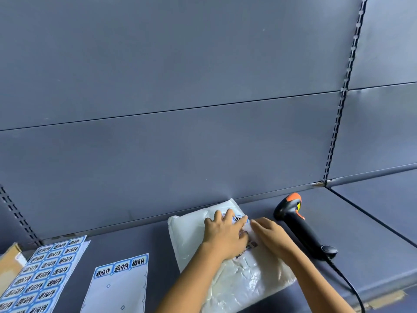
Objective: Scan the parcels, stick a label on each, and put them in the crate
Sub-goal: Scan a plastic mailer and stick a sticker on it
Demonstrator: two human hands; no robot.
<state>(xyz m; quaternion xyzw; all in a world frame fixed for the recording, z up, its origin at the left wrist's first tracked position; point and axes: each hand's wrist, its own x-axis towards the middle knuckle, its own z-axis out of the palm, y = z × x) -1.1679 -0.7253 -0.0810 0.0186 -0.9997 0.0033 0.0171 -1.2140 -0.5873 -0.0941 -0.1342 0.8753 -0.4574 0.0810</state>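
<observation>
A white plastic parcel [191, 236] lies flat on the grey shelf [372, 222]. My left hand [223, 236] rests palm down on it, fingers spread over a blue-edged label [239, 218] near the parcel's far end. My right hand [270, 237] lies flat beside it, fingertips touching the label's right edge. A printed shipping label on the parcel [248, 248] shows partly between my hands. The black and orange barcode scanner [300, 227] lies on the shelf just right of the parcel, its cable [352, 288] trailing toward me. No crate is in view.
Two sheets of blue labels lie at the left: a nearly full sheet [42, 274] and a mostly used sheet [119, 283] with three labels along its top. A cardboard box corner [9, 265] shows at the far left edge. Grey back panels rise behind the shelf.
</observation>
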